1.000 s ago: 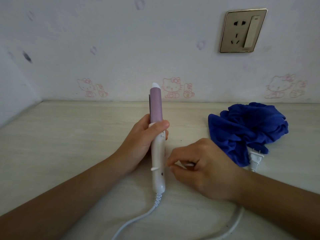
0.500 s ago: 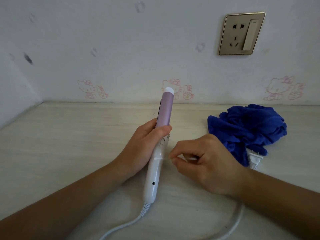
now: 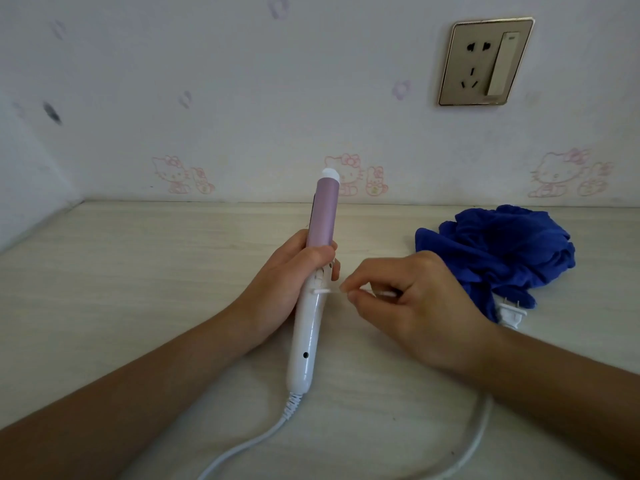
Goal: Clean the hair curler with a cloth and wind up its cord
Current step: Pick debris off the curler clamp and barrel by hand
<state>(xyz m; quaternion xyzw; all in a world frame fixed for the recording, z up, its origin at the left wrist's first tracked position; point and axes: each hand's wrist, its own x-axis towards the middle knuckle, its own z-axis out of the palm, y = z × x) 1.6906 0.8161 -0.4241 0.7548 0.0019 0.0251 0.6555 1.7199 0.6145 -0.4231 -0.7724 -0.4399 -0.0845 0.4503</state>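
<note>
My left hand point(image 3: 287, 289) grips the hair curler point(image 3: 308, 327) around the top of its white handle. It stands nearly upright above the table with its pink barrel pointing away from me. My right hand point(image 3: 408, 306) is just right of the handle and pinches a thin white stick between thumb and fingertips. A short white piece point(image 3: 320, 291) juts from the handle toward those fingertips. The white cord point(image 3: 242, 448) leaves the handle's base and loops along the near edge to its plug point(image 3: 509, 317). A crumpled blue cloth point(image 3: 502, 251) lies on the table beside the plug.
The pale wooden table point(image 3: 138, 289) meets a white wall with pink cartoon stickers. A gold-framed wall socket with a switch point(image 3: 485, 60) sits high on the right. Another white wall borders the table's left side.
The curler's barrel has tipped from upright to leaning slightly right, and its base has swung left. My right hand has stayed beside the handle, still pinching.
</note>
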